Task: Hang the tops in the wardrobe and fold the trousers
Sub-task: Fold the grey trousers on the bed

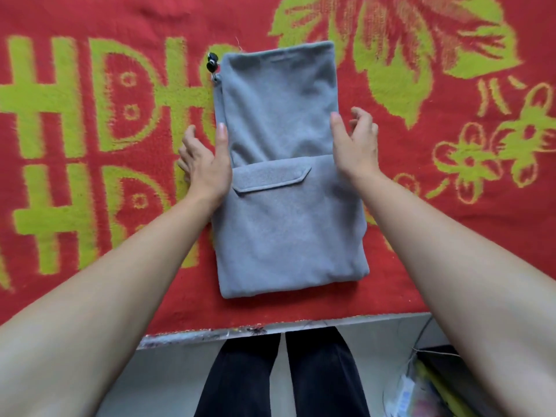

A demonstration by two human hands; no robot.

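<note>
Grey trousers point(282, 206) lie folded into a narrow rectangle on the red and green blanket point(90, 130), a flap pocket facing up near the middle. A black toggle on a cord point(212, 63) sticks out at the top left corner. My left hand point(204, 158) rests against the left edge of the fold, thumb along the cloth and fingers spread on the blanket. My right hand point(355, 142) hovers at the right edge with fingers loosely curved, thumb at the cloth, holding nothing.
The blanket covers a flat surface whose front edge point(270, 326) runs across the lower frame. Below it are my dark trouser legs point(282, 374). A cable and a bag of items point(421, 386) lie on the floor at lower right.
</note>
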